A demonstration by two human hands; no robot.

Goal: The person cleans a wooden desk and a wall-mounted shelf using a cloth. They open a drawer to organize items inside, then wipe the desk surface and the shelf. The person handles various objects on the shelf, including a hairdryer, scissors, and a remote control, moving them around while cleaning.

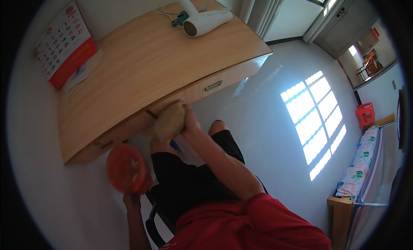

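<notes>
Below the desk's left end, my left hand (132, 199) grips a red plastic bin (113, 172) at its near side. The bin is tilted so that its mouth faces up at me, and a few pale scraps show inside. My right hand (191, 122) is closed on a beige, blurred, cloth-like bundle (169, 121) just in front of the desk's drawer fronts. Whether the bundle touches the wood I cannot tell. It hides part of the drawer front and hangs above my left knee.
A wooden desk (138, 66) spans the view ahead. On it are a white hair dryer (209, 21) with a cord, a green clip-like object (180, 19) and a standing calendar (66, 45) over papers. At right are a bed (364, 172) and a red plastic stool (365, 115).
</notes>
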